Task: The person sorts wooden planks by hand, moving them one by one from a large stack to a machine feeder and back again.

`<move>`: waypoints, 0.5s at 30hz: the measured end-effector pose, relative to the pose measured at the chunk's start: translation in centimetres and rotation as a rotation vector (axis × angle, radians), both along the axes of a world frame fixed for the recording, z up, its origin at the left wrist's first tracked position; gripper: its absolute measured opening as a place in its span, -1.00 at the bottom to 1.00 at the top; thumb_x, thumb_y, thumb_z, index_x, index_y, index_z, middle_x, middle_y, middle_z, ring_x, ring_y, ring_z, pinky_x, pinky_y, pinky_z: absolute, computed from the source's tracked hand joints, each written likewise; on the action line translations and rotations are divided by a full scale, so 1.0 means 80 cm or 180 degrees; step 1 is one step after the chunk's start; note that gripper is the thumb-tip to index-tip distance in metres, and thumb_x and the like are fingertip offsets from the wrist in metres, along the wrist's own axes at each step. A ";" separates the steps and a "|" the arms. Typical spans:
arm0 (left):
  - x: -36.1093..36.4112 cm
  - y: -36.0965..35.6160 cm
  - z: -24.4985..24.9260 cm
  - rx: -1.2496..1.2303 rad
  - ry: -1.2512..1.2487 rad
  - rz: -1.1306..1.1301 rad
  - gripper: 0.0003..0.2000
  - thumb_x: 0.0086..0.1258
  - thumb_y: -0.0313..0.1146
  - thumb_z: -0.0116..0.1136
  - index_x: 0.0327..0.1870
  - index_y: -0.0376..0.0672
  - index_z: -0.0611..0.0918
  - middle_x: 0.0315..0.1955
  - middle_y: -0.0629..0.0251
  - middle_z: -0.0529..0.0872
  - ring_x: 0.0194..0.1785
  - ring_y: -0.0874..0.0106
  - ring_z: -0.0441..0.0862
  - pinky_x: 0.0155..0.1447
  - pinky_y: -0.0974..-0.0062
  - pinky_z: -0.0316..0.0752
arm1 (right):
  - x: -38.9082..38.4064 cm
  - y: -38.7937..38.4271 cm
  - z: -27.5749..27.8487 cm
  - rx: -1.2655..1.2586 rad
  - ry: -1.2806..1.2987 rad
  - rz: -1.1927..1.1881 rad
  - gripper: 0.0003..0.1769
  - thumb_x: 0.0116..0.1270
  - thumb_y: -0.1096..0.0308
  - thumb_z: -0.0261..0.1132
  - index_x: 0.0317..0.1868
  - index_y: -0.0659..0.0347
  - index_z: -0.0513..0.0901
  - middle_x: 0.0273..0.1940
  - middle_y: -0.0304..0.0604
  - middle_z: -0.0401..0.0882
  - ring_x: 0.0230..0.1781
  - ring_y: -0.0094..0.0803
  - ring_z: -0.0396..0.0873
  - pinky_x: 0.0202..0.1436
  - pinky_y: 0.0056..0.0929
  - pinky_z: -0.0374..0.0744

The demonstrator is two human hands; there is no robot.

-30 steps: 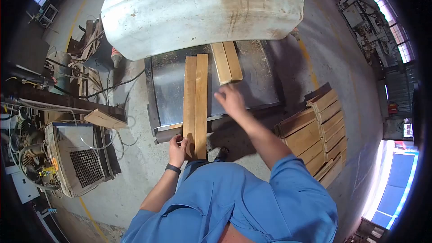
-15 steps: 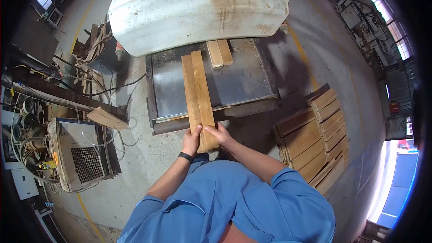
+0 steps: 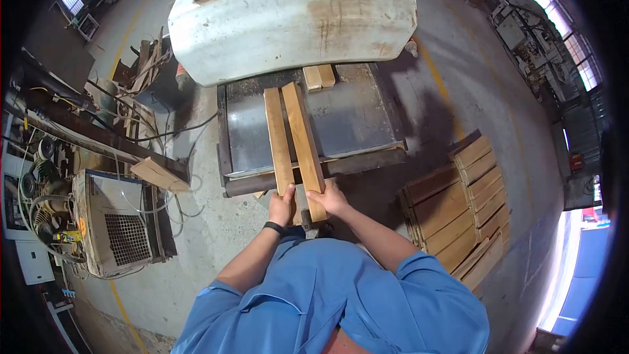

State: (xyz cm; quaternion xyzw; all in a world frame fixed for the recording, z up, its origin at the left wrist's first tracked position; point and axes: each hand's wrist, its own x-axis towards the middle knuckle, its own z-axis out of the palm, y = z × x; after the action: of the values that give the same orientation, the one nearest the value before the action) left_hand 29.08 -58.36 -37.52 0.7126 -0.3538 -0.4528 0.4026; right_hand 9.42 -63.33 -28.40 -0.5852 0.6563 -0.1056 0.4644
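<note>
Two long wooden boards lie side by side over the metal bed of a machine, with a narrow gap between them. My left hand is closed round the near end of the left board, thumb on top. The near part of the right board is gripped by my right hand, its thumb also on top. The far ends of both boards reach over the metal bed. Beyond them, two shorter wood pieces lie partly under the white machine cover.
Stacked boards stand on the floor at the right. At the left are a boxy machine with a grille, hoses, a wooden block and a bin of scrap wood. A roller edge borders the bed's near side.
The two boards have moved apart, opening a gap between them, and my hands are slightly farther apart. The shorter pieces lie farther under the white cover.
</note>
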 end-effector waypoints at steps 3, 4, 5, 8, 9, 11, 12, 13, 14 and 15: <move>0.010 0.004 0.089 0.0282 0.0256 -0.0110 -0.37 0.41 0.11 0.35 -0.04 -0.48 0.58 -0.24 -0.11 0.75 -0.27 0.16 0.78 -0.22 0.22 0.66 | -0.022 0.017 -0.007 -0.0144 -0.0043 -0.0304 -0.14 0.21 -0.14 0.52 0.25 0.36 0.43 0.12 0.27 0.65 0.20 0.13 0.63 0.27 -0.05 0.57; 0.004 0.006 0.101 0.0023 0.1134 0.0367 -0.46 0.45 -0.02 0.36 0.02 -0.44 0.53 -0.28 0.05 0.71 -0.41 0.31 0.72 -0.39 0.33 0.64 | -0.028 0.011 -0.009 -0.0288 0.0018 -0.0403 -0.15 0.22 -0.12 0.52 0.25 0.37 0.42 0.11 0.27 0.65 0.19 0.14 0.63 0.27 -0.05 0.57; 0.011 0.005 0.078 -0.0134 0.1373 0.0413 -0.47 0.48 -0.10 0.35 0.11 -0.44 0.48 -0.20 0.03 0.70 -0.38 0.30 0.71 -0.39 0.33 0.66 | -0.030 0.005 -0.012 -0.0431 0.0072 -0.0503 -0.16 0.23 -0.11 0.51 0.24 0.37 0.41 0.09 0.27 0.65 0.19 0.15 0.63 0.27 -0.04 0.57; 0.021 0.009 0.103 0.0057 0.1511 0.0331 -0.45 0.52 -0.08 0.28 0.22 -0.43 0.46 -0.02 0.05 0.68 -0.05 0.32 0.68 -0.06 0.34 0.62 | -0.026 0.001 0.017 -0.0966 0.0951 -0.0313 -0.23 0.20 0.14 0.50 0.32 0.24 0.35 0.26 0.23 0.49 0.18 0.17 0.57 0.24 -0.03 0.57; 0.028 0.008 0.100 0.0072 0.1663 0.0246 -0.41 0.53 -0.05 0.26 0.29 -0.40 0.44 0.05 0.09 0.67 0.09 0.34 0.63 0.13 0.36 0.54 | -0.026 0.000 0.017 -0.1267 0.1275 -0.0179 -0.22 0.19 0.20 0.50 0.35 0.20 0.33 0.30 0.21 0.45 0.19 0.16 0.56 0.24 -0.05 0.56; 0.036 0.008 0.095 0.0041 0.1802 0.0135 -0.39 0.55 -0.03 0.22 0.37 -0.37 0.44 0.13 0.13 0.66 0.23 0.36 0.59 0.33 0.39 0.45 | -0.028 0.008 0.015 -0.1658 0.1297 0.0353 -0.10 0.15 0.28 0.50 0.48 0.16 0.28 0.40 0.10 0.29 0.28 0.16 0.42 0.37 0.02 0.44; 0.036 0.007 0.093 -0.0015 0.1794 0.0120 -0.40 0.56 -0.04 0.22 0.38 -0.36 0.45 0.14 0.14 0.66 0.23 0.36 0.59 0.33 0.39 0.45 | -0.023 0.015 0.035 -0.1753 0.1295 0.0664 -0.07 0.16 0.26 0.50 0.51 0.16 0.26 0.41 0.10 0.28 0.33 0.16 0.38 0.40 0.04 0.40; 0.037 0.007 0.091 -0.0070 0.1785 0.0112 -0.42 0.57 -0.05 0.21 0.38 -0.36 0.46 0.16 0.15 0.65 0.23 0.36 0.59 0.33 0.39 0.45 | -0.021 0.021 0.046 -0.1844 0.1288 0.0981 -0.05 0.17 0.24 0.50 0.54 0.16 0.24 0.43 0.09 0.27 0.37 0.16 0.34 0.44 0.07 0.36; 0.037 0.008 0.088 -0.0048 0.1940 0.0225 -0.44 0.59 -0.09 0.19 0.40 -0.34 0.46 0.20 0.16 0.65 0.24 0.37 0.58 0.36 0.39 0.44 | -0.021 0.026 0.042 -0.2012 0.0985 0.1247 -0.01 0.19 0.19 0.50 0.57 0.16 0.21 0.47 0.09 0.21 0.46 0.17 0.24 0.48 0.13 0.29; 0.034 0.009 0.092 -0.0067 0.1837 0.0277 -0.43 0.59 -0.09 0.18 0.42 -0.34 0.45 0.21 0.15 0.64 0.25 0.37 0.58 0.37 0.39 0.44 | -0.020 0.029 0.035 -0.1935 0.0771 0.1002 -0.01 0.19 0.17 0.51 0.56 0.17 0.22 0.48 0.12 0.19 0.48 0.18 0.23 0.49 0.11 0.29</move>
State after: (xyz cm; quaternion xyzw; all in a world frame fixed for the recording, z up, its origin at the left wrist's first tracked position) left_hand 31.79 -57.62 -30.18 0.5646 -0.1984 -0.6154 0.5130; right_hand 7.82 -61.01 -25.61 -0.7987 0.5470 -0.1530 0.1985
